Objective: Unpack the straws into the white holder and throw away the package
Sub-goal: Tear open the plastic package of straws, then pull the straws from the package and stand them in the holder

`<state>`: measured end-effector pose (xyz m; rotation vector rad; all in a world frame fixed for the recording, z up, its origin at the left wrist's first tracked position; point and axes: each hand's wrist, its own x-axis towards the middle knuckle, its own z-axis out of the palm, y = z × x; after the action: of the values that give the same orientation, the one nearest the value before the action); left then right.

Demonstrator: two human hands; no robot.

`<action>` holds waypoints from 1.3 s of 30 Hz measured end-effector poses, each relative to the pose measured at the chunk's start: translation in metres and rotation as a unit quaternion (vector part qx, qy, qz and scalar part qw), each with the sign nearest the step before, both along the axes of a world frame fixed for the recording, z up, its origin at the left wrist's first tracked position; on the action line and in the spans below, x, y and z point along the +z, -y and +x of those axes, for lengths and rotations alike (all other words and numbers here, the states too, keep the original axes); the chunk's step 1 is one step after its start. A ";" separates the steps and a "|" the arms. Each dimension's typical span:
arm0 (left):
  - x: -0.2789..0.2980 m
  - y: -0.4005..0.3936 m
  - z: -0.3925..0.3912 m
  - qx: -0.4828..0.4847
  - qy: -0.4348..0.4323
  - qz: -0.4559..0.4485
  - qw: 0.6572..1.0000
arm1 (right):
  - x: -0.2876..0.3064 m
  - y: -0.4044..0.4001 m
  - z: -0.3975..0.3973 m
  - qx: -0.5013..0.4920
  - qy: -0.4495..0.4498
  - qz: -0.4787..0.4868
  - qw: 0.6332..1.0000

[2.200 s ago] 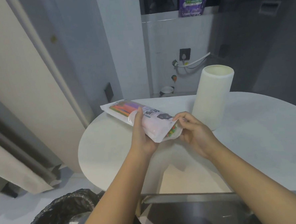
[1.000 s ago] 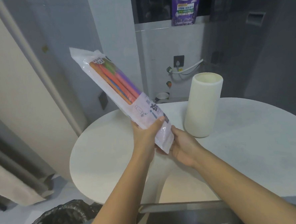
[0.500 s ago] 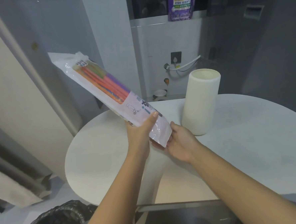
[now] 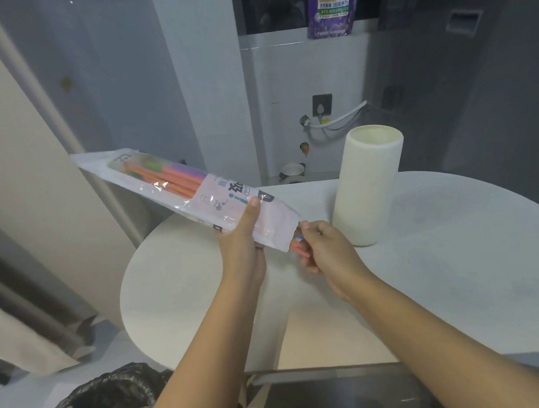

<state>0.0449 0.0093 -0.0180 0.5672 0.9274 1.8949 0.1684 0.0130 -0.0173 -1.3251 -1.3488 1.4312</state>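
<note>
A clear and pink plastic straw package (image 4: 198, 195) hangs above the white round table (image 4: 455, 271), its sealed end pointing up to the left. My left hand (image 4: 243, 237) grips its lower part. Coloured straws (image 4: 299, 246) poke out of the open lower end, and my right hand (image 4: 323, 248) pinches their tips. Orange, purple and green straws show through the package's clear part. The tall white cylindrical holder (image 4: 368, 185) stands upright on the table just right of my right hand, its top open.
A bin lined with a black bag (image 4: 97, 400) sits on the floor at the lower left, beside the table. A curtain (image 4: 25, 313) hangs at the left. A purple pouch (image 4: 332, 7) stands on the ledge behind.
The package has tilted down from steeply raised to a shallower angle. My right hand moved from under the package's end to gripping the straw tips that now stick out.
</note>
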 end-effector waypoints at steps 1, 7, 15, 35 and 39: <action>0.001 0.001 0.001 -0.003 0.003 0.005 1.000 | -0.001 0.001 -0.001 -0.002 -0.011 0.008 1.000; 0.004 0.003 0.007 0.005 0.045 -0.007 0.999 | -0.003 0.000 -0.001 -0.049 -0.001 0.107 0.993; -0.001 -0.001 -0.002 0.041 0.127 -0.026 0.991 | 0.001 -0.011 0.015 -0.080 0.016 0.103 0.991; 0.020 0.012 0.007 -0.007 0.149 -0.011 0.989 | 0.029 -0.004 0.036 -0.076 -0.034 0.176 0.981; 0.034 0.024 0.015 -0.017 0.151 -0.016 0.988 | 0.038 0.004 0.039 -0.039 -0.221 0.039 0.974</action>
<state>0.0594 -0.0144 0.0160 0.2652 0.7428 1.8677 0.2072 0.0086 0.0203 -0.9254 -1.0344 1.4937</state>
